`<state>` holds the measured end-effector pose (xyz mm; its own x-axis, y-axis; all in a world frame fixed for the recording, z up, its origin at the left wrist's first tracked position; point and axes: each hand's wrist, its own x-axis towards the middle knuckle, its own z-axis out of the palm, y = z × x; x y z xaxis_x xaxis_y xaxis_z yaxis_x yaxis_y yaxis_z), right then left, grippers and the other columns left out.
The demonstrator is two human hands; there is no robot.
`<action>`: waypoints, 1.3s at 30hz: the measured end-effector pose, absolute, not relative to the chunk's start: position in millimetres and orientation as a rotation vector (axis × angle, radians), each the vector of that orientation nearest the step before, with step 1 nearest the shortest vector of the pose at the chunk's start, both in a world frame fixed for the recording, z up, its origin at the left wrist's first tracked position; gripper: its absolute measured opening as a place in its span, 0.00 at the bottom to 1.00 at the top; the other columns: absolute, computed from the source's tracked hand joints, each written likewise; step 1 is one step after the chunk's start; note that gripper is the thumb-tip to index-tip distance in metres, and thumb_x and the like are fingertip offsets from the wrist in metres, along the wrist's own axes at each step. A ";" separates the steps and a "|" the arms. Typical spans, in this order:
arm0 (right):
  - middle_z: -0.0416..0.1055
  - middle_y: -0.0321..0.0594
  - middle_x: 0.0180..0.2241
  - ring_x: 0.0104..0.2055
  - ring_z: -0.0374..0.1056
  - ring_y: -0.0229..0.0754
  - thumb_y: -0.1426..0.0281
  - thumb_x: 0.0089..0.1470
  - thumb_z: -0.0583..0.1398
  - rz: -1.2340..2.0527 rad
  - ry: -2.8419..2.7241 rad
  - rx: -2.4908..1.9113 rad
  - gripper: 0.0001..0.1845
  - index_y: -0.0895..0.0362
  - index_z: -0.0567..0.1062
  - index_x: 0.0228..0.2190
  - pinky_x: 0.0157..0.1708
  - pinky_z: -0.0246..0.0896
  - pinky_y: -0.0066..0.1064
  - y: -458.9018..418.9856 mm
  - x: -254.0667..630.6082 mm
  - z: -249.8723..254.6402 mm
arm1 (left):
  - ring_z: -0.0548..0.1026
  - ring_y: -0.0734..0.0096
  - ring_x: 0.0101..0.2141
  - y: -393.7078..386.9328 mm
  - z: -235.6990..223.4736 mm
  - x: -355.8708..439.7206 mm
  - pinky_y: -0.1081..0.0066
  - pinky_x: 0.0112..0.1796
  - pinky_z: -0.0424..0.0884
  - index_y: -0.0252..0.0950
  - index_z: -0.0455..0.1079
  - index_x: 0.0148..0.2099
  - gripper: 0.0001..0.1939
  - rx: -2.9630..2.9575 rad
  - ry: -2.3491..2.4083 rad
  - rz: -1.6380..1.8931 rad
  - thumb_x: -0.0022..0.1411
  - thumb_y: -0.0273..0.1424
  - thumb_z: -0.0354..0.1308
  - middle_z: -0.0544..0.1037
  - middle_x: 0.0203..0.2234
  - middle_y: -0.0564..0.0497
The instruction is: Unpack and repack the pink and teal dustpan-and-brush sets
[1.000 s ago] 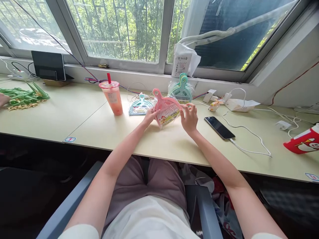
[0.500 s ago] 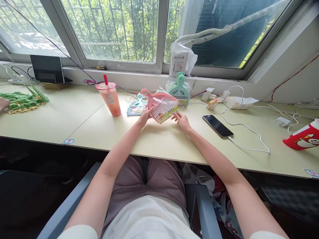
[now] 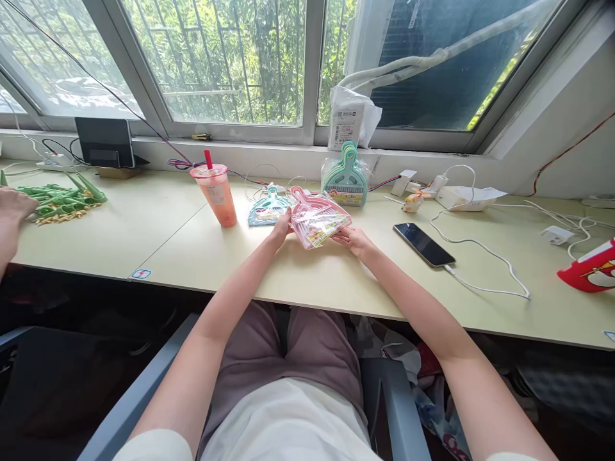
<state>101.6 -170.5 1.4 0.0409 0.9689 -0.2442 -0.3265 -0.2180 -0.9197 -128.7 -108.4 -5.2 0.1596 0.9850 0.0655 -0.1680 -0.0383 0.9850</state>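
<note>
A pink dustpan and brush set (image 3: 318, 221) in clear plastic wrap is held just above the table in front of me, its handle pointing away and to the left. My left hand (image 3: 282, 227) grips its left side. At its lower right edge, my right hand (image 3: 352, 238) has its fingers closed on the wrap, partly beneath it. Just behind my left hand, a small blue wrapped dustpan set (image 3: 270, 206) lies flat. Further back, several green dustpans (image 3: 344, 179) stand stacked upright in plastic against the wall.
Left of my hands stands a drink cup (image 3: 216, 195) with a red straw. To the right lie a charging phone (image 3: 423, 244), its white cable and a red cup (image 3: 589, 269). At far left, another person's hand (image 3: 16, 208) is beside green plastic parts (image 3: 60, 200).
The pink set has tilted flatter, its label side turning away from me, and sits slightly lower. My right hand has closed on its edge. The other person's hand has come further into view.
</note>
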 end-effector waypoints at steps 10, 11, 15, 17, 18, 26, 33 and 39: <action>0.80 0.49 0.30 0.32 0.78 0.40 0.67 0.63 0.58 1.637 -0.894 -1.117 0.14 0.64 0.77 0.31 0.38 0.75 0.28 -181.6 85.0 9.4 | 0.80 0.61 0.41 -121.2 7.9 -118.9 0.63 0.44 0.74 0.38 0.62 0.65 0.40 1.274 0.670 1.683 0.62 0.60 0.45 0.82 0.34 0.48; 0.80 0.48 0.31 0.33 0.77 0.39 0.69 0.63 0.58 1.598 -0.877 -1.100 0.12 0.63 0.76 0.31 0.40 0.75 0.29 -182.1 83.0 8.9 | 0.80 0.62 0.41 -121.6 7.6 -118.7 0.64 0.44 0.74 0.38 0.62 0.65 0.40 1.284 0.673 1.700 0.62 0.60 0.46 0.82 0.34 0.48; 0.80 0.41 0.33 0.35 0.77 0.37 0.73 0.60 0.61 1.410 -0.846 -1.011 0.05 0.59 0.77 0.32 0.47 0.73 0.31 -181.1 82.4 8.5 | 0.80 0.63 0.37 -119.6 8.5 -121.3 0.67 0.39 0.74 0.36 0.68 0.60 0.38 1.221 0.773 1.767 0.63 0.60 0.45 0.82 0.34 0.46; 0.81 0.41 0.33 0.35 0.77 0.38 0.72 0.57 0.63 1.372 -0.913 -1.006 0.04 0.59 0.78 0.32 0.47 0.73 0.34 -179.7 86.8 10.2 | 0.80 0.65 0.32 -117.6 12.1 -126.6 0.68 0.34 0.73 0.33 0.70 0.57 0.37 1.116 0.866 1.822 0.65 0.58 0.42 0.82 0.32 0.44; 0.81 0.41 0.33 0.35 0.77 0.38 0.71 0.55 0.65 1.359 -0.956 -1.015 0.04 0.59 0.79 0.32 0.47 0.73 0.34 -179.0 89.6 11.6 | 0.80 0.67 0.29 -116.4 14.6 -130.6 0.69 0.32 0.73 0.32 0.70 0.56 0.36 1.055 0.908 1.866 0.67 0.57 0.40 0.81 0.31 0.44; 0.80 0.42 0.28 0.30 0.76 0.41 0.70 0.49 0.69 1.311 -1.024 -1.090 0.06 0.60 0.79 0.29 0.41 0.75 0.37 -174.7 106.9 21.0 | 0.74 0.76 0.20 -102.5 26.0 -172.8 0.75 0.26 0.70 0.34 0.62 0.53 0.20 0.798 1.163 2.260 0.72 0.42 0.40 0.79 0.29 0.48; 0.80 0.41 0.31 0.33 0.77 0.40 0.72 0.53 0.65 1.165 -0.861 -1.059 0.03 0.60 0.78 0.30 0.46 0.74 0.37 -168.3 117.0 15.2 | 0.80 0.70 0.39 -101.2 20.0 -183.8 0.68 0.41 0.75 0.37 0.54 0.61 0.19 1.121 1.556 2.282 0.70 0.25 0.38 0.76 0.48 0.40; 0.80 0.40 0.31 0.34 0.77 0.42 0.70 0.52 0.66 1.115 -0.823 -1.011 0.04 0.58 0.77 0.30 0.47 0.74 0.39 -168.3 112.6 12.4 | 0.47 0.57 0.69 -115.8 20.7 -182.7 0.45 0.66 0.42 0.40 0.65 0.57 0.23 1.847 1.987 1.944 0.62 0.19 0.48 0.58 0.65 0.41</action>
<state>112.6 -168.3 12.4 0.2530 0.9668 0.0367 -0.3195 0.1192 -0.9401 -182.7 -115.8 20.7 -0.3743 0.5394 0.7542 0.7657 -0.2789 0.5795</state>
